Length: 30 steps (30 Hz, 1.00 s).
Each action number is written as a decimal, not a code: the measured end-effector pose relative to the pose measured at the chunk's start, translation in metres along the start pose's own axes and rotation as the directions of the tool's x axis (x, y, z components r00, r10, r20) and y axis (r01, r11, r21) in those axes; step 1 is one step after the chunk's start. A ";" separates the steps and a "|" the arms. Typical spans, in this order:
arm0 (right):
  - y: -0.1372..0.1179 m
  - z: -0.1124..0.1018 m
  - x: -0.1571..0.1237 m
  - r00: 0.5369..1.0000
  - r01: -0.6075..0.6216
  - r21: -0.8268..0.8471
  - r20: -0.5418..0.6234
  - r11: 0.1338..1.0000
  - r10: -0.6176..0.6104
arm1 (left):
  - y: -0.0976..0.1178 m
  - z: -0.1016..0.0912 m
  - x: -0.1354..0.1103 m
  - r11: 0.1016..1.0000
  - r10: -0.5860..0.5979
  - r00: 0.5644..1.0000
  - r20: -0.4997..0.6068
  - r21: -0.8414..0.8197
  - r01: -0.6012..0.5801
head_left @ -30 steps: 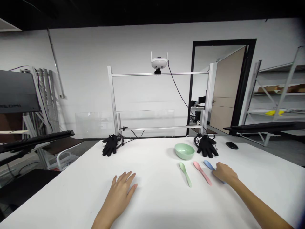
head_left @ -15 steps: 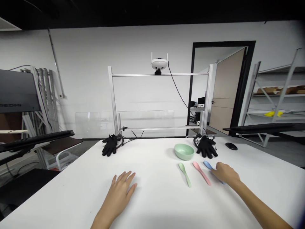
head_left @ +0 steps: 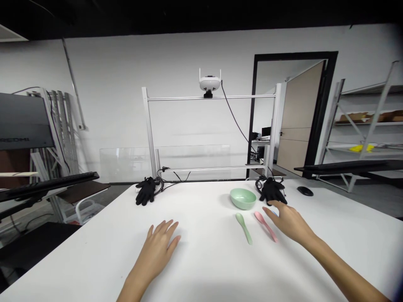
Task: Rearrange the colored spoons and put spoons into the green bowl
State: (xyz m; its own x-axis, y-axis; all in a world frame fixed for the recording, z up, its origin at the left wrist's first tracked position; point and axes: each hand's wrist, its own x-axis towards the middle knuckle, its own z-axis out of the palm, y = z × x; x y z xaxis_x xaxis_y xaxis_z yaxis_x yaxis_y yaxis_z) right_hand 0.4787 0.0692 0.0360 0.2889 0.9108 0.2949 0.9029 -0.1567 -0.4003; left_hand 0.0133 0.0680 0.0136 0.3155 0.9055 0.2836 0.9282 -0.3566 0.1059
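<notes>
My right hand (head_left: pixel 290 222) lies spread over a blue plastic spoon (head_left: pixel 275 213), hiding all but a small patch of its bowl. Its fingertips nearly reach a pink plastic spoon (head_left: pixel 265 225), lying just to the left. Further left is a pale green plastic spoon (head_left: pixel 244 227), below a pale green bowl (head_left: pixel 242 198). My left hand (head_left: pixel 155 247) rests flat and open on the white table (head_left: pixel 201 268), holding nothing. A black glove (head_left: pixel 145 191) with cables lies ahead of it, and another black glove (head_left: pixel 272 191) lies just beyond my right fingertips.
A black computer mouse (head_left: pixel 305 191) sits at the far right of the table. An aluminium frame (head_left: pixel 210 97) with a white headset-like device (head_left: pixel 208 83) stands behind the table. Black keyboards (head_left: pixel 47 184) lie beyond the left edge.
My right hand has moved left and forward, now covering most of the blue spoon. Its fingers have spread. My left hand has barely moved.
</notes>
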 end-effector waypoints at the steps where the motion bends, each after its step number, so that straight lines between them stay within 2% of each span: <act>1: -0.003 -0.001 -0.002 1.000 0.015 0.002 -0.002 1.000 -0.015 | 0.000 -0.001 0.000 1.000 0.000 1.000 -0.001 0.001 0.000; 11: -0.024 0.013 -0.029 0.984 0.177 0.029 -0.024 0.984 -0.176 | 0.002 -0.007 0.003 1.000 0.011 1.000 -0.028 -0.003 -0.011; 21: -0.025 0.017 -0.039 0.955 0.289 0.095 -0.092 0.953 -0.281 | 0.006 -0.005 0.001 1.000 0.011 1.000 0.003 0.011 -0.011; 30: -0.026 0.017 -0.039 0.966 0.256 0.102 -0.064 0.961 -0.251 | 0.008 -0.008 0.002 1.000 0.014 1.000 0.015 0.017 -0.014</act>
State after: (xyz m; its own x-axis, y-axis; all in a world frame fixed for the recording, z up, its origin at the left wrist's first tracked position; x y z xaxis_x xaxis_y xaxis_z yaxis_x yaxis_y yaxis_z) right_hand 0.4384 0.0440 0.0197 0.0731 0.8948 0.4404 0.9095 0.1213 -0.3975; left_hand 0.0194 0.0648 0.0230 0.3312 0.9038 0.2711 0.9269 -0.3654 0.0855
